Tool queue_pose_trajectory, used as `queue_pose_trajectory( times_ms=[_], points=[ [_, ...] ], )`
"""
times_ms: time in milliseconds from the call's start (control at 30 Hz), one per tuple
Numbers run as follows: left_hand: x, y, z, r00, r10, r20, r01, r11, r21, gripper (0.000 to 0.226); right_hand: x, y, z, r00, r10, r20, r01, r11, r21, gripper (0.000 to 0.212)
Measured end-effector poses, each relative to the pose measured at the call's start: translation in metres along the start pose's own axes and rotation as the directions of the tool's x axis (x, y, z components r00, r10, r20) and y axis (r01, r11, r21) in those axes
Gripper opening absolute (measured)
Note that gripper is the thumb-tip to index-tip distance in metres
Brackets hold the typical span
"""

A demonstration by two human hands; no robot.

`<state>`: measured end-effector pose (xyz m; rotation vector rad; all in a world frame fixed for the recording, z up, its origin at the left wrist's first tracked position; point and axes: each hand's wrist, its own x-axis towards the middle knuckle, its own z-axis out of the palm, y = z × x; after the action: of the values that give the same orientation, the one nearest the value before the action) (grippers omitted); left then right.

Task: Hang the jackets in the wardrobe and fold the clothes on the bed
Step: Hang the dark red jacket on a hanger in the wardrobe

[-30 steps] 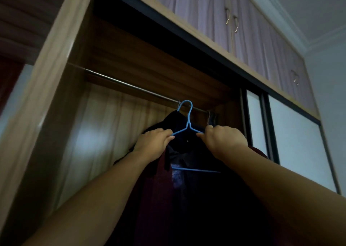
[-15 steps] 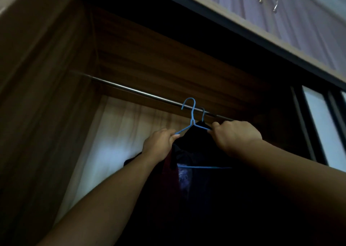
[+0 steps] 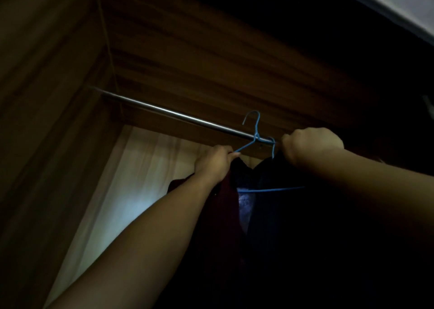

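Note:
A dark jacket point(image 3: 277, 214) with a maroon side hangs on a blue wire hanger point(image 3: 254, 135). My left hand point(image 3: 212, 163) grips the hanger's left shoulder together with the jacket cloth. My right hand point(image 3: 310, 145) grips the right shoulder. The hanger's hook rises above the metal wardrobe rail point(image 3: 178, 117), in front of it; I cannot tell whether it touches. A second blue hook point(image 3: 272, 144) sits on the rail just to the right, beside my right hand.
The wardrobe's wooden side wall point(image 3: 47, 120) stands close on the left and its wooden top panel point(image 3: 211, 57) is just above the rail. The pale back panel point(image 3: 131, 191) shows behind the jacket. The rail's left stretch is bare.
Both hands have lifted the hanger and jacket upward, so the hook now rises above the rail. The view has tilted up and moved closer into the wardrobe.

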<state>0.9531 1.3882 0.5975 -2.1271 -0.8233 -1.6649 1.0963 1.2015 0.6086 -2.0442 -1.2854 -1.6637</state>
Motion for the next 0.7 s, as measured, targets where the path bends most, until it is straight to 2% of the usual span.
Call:
queue_pose_trajectory(
  times_ms=[167,333,500,567,633,700],
  points=[
    [0.022,-0.027,0.01,0.997,-0.044,0.055,0.047,0.997,-0.056,0.03,0.028,-0.022,0.01,1.0,-0.017,0.015,0.018,0.998,-0.054,0.031],
    [0.011,-0.049,0.024,0.995,-0.085,0.045,0.088,0.994,-0.058,0.03,0.034,-0.041,0.021,0.998,-0.056,0.037,0.058,0.996,-0.071,0.033],
    [-0.017,-0.06,0.034,0.993,-0.114,-0.014,0.113,0.99,-0.086,0.026,0.015,-0.053,0.039,0.995,-0.085,-0.054,0.081,0.994,-0.072,0.035],
    [-0.023,-0.06,0.028,0.988,-0.148,-0.046,0.141,0.981,-0.13,0.028,0.014,-0.054,0.041,0.994,-0.054,-0.096,0.048,0.997,-0.056,0.038],
    [-0.028,-0.06,0.021,0.985,-0.17,-0.038,0.159,0.966,-0.203,0.023,0.01,-0.058,0.043,0.991,-0.006,-0.131,0.001,0.999,-0.037,0.04],
    [-0.035,-0.062,0.018,0.978,-0.205,-0.021,0.189,0.933,-0.306,0.027,-0.001,-0.06,0.049,0.989,0.032,-0.147,-0.037,0.999,-0.034,0.039]
  ],
)
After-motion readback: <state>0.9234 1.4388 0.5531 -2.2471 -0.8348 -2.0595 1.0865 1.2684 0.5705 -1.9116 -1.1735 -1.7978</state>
